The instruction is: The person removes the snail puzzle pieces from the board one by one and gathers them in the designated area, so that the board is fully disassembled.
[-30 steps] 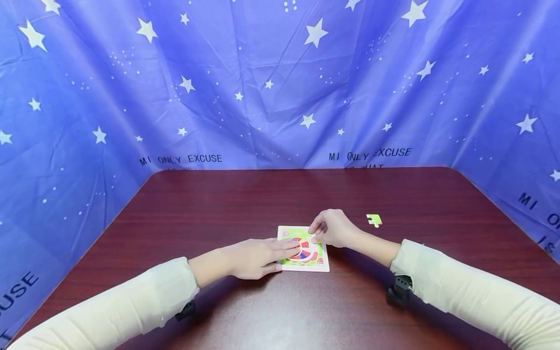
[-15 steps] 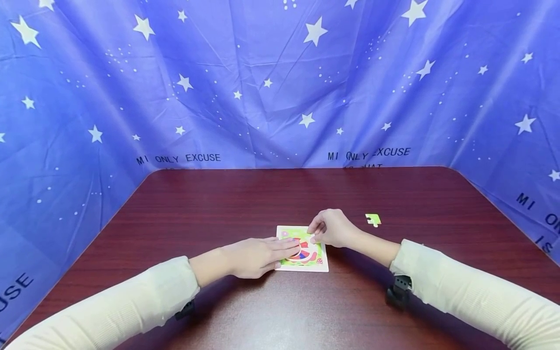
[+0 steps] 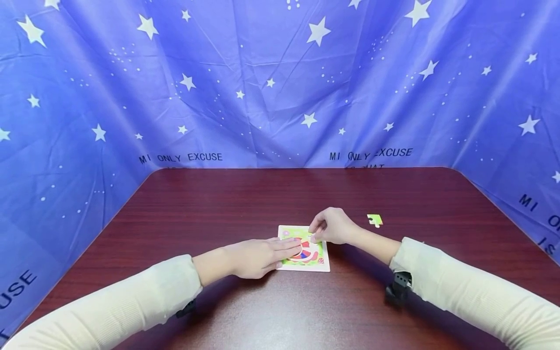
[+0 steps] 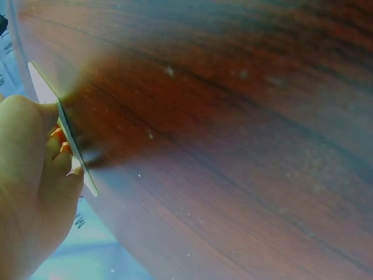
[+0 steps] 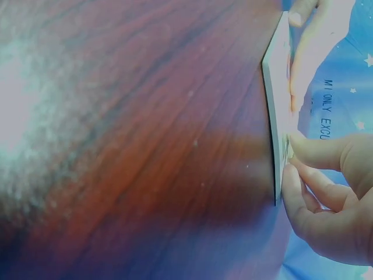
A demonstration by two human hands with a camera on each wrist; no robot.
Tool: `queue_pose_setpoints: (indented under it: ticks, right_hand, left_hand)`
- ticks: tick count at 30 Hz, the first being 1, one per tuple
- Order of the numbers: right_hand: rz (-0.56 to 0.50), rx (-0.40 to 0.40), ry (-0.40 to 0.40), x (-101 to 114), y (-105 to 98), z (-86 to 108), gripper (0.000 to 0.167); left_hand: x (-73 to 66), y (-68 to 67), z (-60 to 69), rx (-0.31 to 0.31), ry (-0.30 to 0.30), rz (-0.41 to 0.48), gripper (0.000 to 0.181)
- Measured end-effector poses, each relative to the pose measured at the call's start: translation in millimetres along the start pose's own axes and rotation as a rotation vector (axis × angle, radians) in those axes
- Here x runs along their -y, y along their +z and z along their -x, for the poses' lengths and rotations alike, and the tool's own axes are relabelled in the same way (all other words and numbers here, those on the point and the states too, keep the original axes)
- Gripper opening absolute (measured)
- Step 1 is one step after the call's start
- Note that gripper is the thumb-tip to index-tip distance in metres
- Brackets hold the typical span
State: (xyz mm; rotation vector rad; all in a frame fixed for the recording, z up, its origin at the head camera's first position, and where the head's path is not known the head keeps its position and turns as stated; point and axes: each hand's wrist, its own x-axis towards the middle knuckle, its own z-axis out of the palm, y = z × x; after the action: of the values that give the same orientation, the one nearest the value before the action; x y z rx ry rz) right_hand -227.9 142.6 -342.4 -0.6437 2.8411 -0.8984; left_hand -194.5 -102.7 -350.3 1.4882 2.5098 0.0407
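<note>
A loose green puzzle piece (image 3: 375, 220) lies on the bench beyond the right forearm, well apart from the square puzzle board (image 3: 302, 268), which lies flat between both hands. The left hand (image 3: 253, 258) hides the board's left part, its fingers extended flat across the picture. The right hand (image 3: 334, 227) covers the far right corner — its thumb and curled fingers pinch a small piece (image 5: 290, 154), mostly hidden, at the board. Black wrist straps (image 3: 398, 289) show under pale sleeves (image 3: 463, 291). The bench (image 3: 280, 311) is glossy dark-red wood grain — blue cloth (image 3: 262, 58) with white stars and black lettering hangs around it.
</note>
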Motion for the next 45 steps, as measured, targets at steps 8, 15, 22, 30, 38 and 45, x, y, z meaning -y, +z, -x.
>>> queue_pose_setpoints:
  ticks: [8,15,22,30,38,45]
  right_hand:
    - [-0.092,-0.001,0.058,-1.2,1.3,-3.2,0.010]
    - [-0.188,0.023,0.103,-1.3,3.2,-5.2,0.009]
    - [-0.273,0.024,0.169,-2.0,4.6,-7.3,0.010]
    - [-0.359,0.027,0.202,-2.5,6.5,-9.6,0.014]
    - [-0.337,0.036,0.181,-1.3,10.6,-12.9,0.012]
    - [-0.269,0.014,0.160,0.6,8.4,-14.2,0.011]
  left_hand:
    - [-1.3,-1.2,-0.6,0.003,-0.013,0.004,0.055]
    - [-1.9,-1.3,-1.0,0.005,-0.024,-0.002,0.055]
    - [-1.1,0.1,-0.9,0.006,-0.046,-0.007,0.056]
    - [-2.0,-1.5,-0.9,0.011,-0.024,-0.003,0.055]
    - [-3.0,-0.6,-0.7,0.012,-0.040,0.005,0.056]
    - [-2.6,-1.8,-1.8,0.019,-0.045,0.004,0.057]
